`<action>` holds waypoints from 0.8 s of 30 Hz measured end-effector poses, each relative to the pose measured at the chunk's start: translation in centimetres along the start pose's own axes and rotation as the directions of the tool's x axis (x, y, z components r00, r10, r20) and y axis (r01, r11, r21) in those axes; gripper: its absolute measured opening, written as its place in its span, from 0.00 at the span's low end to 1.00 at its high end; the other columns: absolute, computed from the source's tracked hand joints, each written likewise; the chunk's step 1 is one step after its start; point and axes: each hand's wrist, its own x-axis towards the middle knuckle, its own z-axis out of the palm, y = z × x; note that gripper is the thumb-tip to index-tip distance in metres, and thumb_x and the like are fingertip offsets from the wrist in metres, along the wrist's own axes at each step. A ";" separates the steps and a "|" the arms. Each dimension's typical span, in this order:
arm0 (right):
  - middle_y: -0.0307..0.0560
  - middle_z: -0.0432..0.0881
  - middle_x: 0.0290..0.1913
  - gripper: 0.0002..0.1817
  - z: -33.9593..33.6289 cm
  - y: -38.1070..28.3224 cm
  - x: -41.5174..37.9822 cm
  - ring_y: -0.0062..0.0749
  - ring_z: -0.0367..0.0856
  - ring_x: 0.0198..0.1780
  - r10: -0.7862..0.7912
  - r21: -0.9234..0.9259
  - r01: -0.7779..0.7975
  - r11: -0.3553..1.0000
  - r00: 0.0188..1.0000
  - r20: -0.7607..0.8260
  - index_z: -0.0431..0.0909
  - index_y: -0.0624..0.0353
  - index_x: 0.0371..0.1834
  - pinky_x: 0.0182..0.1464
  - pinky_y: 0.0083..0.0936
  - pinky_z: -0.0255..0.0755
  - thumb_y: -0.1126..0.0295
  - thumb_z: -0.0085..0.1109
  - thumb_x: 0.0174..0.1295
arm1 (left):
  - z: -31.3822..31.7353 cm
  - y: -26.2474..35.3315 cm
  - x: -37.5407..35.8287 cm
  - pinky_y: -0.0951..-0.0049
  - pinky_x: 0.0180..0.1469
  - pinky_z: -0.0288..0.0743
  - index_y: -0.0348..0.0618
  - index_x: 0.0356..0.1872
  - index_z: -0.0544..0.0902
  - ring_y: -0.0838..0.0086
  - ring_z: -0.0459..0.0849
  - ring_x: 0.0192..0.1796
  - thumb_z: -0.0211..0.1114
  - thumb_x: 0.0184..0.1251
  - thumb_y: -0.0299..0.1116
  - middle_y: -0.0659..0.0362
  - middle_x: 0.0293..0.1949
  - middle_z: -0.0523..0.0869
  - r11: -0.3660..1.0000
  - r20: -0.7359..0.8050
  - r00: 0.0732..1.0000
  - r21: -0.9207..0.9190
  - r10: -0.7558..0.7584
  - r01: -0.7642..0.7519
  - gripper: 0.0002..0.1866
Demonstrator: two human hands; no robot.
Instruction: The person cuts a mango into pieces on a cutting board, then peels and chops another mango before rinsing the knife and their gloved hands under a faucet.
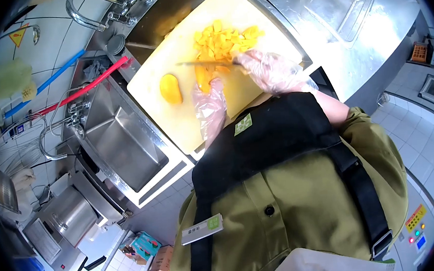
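Mango piece [203,79] on the cutting board [185,117] is pinned by the gloved left hand [209,105] while the right hand [268,70] grips the knife [203,62]; fingertips should stay curled back.

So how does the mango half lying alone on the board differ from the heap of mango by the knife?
The mango half is one whole rounded piece; the heap is many small cubes. The half lies apart, untouched, while the heap sits just beyond the knife held in the right hand. Both are yellow and rest on the cutting board.
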 end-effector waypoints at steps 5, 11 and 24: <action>0.54 0.73 0.50 0.23 0.1 -0.5 -0.1 0.44 0.78 0.42 -0.043 -0.010 0.045 0.999 0.989 0.139 0.64 0.59 0.58 0.44 0.33 0.72 0.70 0.46 0.56 | 0.1 0.0 0.1 0.67 0.50 0.70 0.37 0.52 0.68 0.63 0.74 0.49 0.55 0.58 0.30 0.50 0.47 0.75 0.993 0.013 1.000 0.118 0.020 -0.022 0.19; 0.56 0.69 0.55 0.25 0.1 -1.1 1.2 0.48 0.75 0.47 -0.034 -0.103 0.068 0.992 0.953 0.302 0.58 0.61 0.61 0.49 0.34 0.70 0.71 0.41 0.58 | 0.6 -0.2 -0.5 0.67 0.49 0.70 0.37 0.50 0.68 0.62 0.75 0.48 0.56 0.58 0.30 0.50 0.45 0.76 0.978 0.005 0.999 0.207 0.033 -0.033 0.19; 0.58 0.66 0.58 0.24 3.1 -2.0 1.8 0.51 0.72 0.52 0.206 -0.057 -0.200 0.978 0.897 0.391 0.57 0.61 0.62 0.54 0.34 0.66 0.71 0.37 0.59 | 1.0 0.2 -1.9 0.66 0.46 0.71 0.36 0.48 0.70 0.61 0.76 0.45 0.57 0.56 0.31 0.51 0.42 0.77 0.907 -0.132 0.990 0.421 0.046 0.013 0.18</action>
